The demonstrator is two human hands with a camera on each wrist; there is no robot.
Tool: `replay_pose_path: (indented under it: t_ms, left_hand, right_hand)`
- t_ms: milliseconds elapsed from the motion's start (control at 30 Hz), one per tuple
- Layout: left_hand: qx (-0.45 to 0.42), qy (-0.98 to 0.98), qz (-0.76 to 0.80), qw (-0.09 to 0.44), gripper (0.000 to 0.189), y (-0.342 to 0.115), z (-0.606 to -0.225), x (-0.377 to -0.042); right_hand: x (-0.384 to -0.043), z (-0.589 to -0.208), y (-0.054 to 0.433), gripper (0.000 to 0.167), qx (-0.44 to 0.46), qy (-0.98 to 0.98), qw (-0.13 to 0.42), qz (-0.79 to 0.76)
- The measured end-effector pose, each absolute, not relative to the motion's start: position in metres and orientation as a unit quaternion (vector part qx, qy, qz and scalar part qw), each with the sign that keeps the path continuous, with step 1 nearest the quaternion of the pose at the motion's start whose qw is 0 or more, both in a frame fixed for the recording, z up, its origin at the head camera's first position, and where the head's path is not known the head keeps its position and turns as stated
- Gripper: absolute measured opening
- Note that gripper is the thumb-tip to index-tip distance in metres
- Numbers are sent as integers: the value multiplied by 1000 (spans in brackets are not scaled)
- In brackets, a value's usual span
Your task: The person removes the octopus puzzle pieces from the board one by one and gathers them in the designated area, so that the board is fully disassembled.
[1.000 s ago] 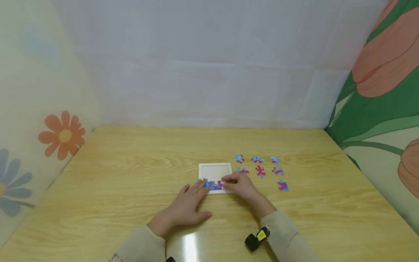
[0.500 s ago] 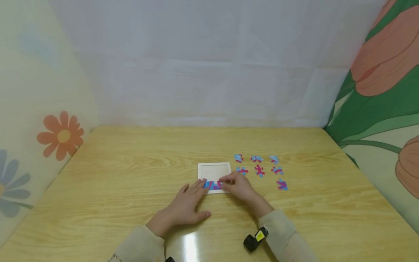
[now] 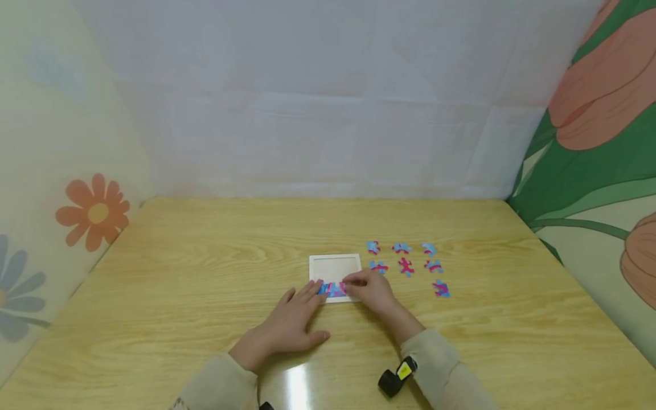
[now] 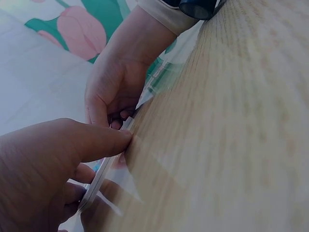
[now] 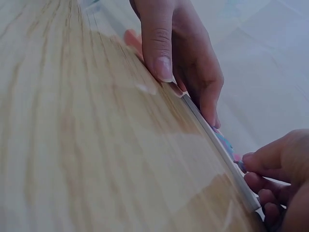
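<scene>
A white puzzle frame (image 3: 335, 265) lies on the table, with blue, pink and purple jigsaw pieces (image 3: 334, 289) along its near side. My left hand (image 3: 289, 324) lies with fingers extended over the frame's near left corner, fingertips on the leftmost piece. At the near right corner, my right hand (image 3: 375, 291) pinches a jigsaw piece (image 5: 240, 165) between thumb and index finger; the fingers hide most of it. That piece sits right at the end of the row, beside the frame's near edge (image 5: 217, 137).
Several loose jigsaw pieces (image 3: 406, 266) are spread in rows to the right of the frame, one of them (image 3: 441, 288) nearer the front. The wooden table (image 3: 205, 250) ends at a white cloth (image 3: 328, 114) behind and flowered panels on both sides.
The right hand and its piece have shifted very slightly left along the row within the frame. The left hand stays in place, and the loose pieces lie as before.
</scene>
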State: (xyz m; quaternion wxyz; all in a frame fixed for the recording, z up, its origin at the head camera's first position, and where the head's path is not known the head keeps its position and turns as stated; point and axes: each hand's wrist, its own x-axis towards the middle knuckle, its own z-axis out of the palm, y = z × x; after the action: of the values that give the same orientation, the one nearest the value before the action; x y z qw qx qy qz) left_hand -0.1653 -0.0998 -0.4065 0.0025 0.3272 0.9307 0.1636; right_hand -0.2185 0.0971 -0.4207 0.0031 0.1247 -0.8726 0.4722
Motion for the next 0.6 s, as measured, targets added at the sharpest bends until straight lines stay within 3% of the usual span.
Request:
replay_pose_path:
  t_ms: [600]
  left_hand:
    - [325,930,171,7,72,-100,-409,-168]
  right_hand:
    - [-219,-419,96,10,132,-838,-13,529]
